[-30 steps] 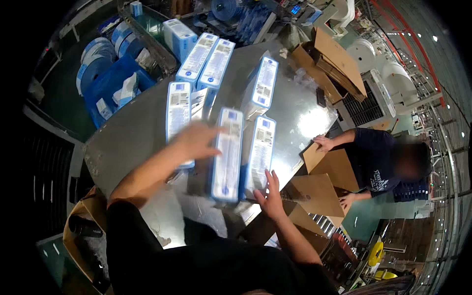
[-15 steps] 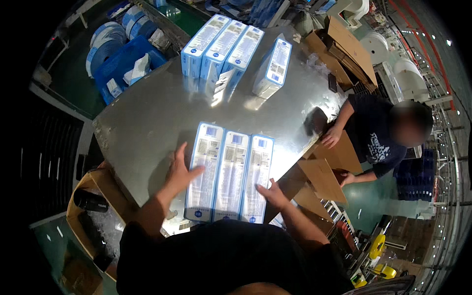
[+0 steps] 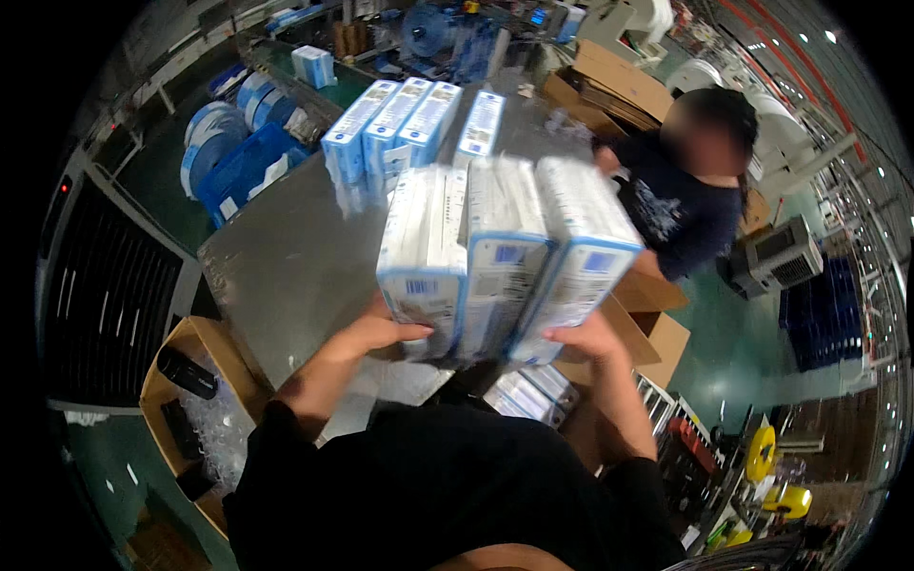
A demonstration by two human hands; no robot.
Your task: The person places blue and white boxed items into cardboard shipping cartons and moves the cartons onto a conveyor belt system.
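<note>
White-and-blue boxes (image 3: 500, 257), three abreast, held clear above the steel counter (image 3: 286, 276); left hand (image 3: 381, 333) and right hand (image 3: 586, 338) fingers clamp the outer lower edges.

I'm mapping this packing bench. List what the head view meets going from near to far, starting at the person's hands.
Left hand and right hand → three boxes held side by side → bare metal table → row of three blue-and-white boxes → small box on the green surface.
</note>
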